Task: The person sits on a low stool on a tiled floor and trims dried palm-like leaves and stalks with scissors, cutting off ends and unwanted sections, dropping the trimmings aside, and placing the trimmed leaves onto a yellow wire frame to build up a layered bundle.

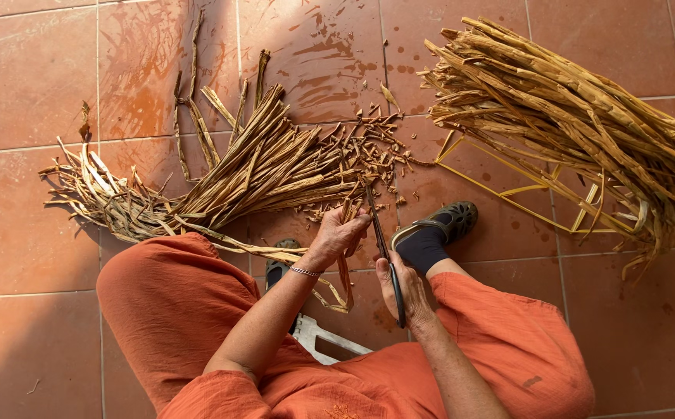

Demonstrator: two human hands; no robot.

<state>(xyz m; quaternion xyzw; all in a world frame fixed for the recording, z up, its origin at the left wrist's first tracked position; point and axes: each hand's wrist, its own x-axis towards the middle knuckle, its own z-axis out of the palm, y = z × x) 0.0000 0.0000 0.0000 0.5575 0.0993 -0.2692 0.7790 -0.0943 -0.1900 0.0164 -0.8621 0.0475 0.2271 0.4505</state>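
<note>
- The person, in loose orange clothes, sits above the floor of reddish-brown square tiles point(27, 233), knees spread, seen from overhead.
- The left hand point(339, 235) is clenched around a few long, dry, tan reed strips point(345, 268); the strips hang below the hand and reach up to its fingertips.
- The right hand point(401, 291) is closed around the handles of the dark-bladed scissors point(380, 237), just right of the left hand; the blades point away from the person, their tips at the upper end of the held strips.
- Whether the blades are parted or closed cannot be told.
- Just beyond the scissors' tips lies a scatter of small cut brown strip pieces point(376, 143).
- Left of the scissors, a fanned-out bundle of trimmed tan strips point(260, 167) lies on the floor, its frayed ends trailing further left.
- Well to the right of the scissors sits a bigger, thick heap of untrimmed straw-coloured strips point(578, 116).
- A foot in a dark sock and grey-green sandal point(438, 229) rests just right of the scissors.
- A white stool frame point(322, 337) shows below the scissors, between the knees.
</note>
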